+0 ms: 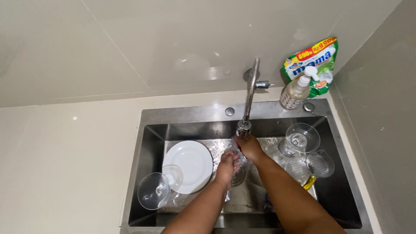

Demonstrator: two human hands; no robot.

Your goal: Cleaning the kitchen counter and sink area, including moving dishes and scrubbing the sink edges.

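Both of my hands are in the steel sink (147, 143), under the flexible metal faucet (250, 97). My right hand (250, 148) grips a clear glass (239, 171) just below the faucet head, where water runs over it. My left hand (227, 168) holds the same glass from the left side. The glass is largely hidden by my fingers and the water.
A white plate (188, 166) lies on the sink floor at left, a stemmed glass (157, 189) lying beside it. Two more clear glasses (302, 138) (318, 164) lie at right. A soap pump bottle (296, 92) and a green refill pouch (313, 60) stand at the back right corner.
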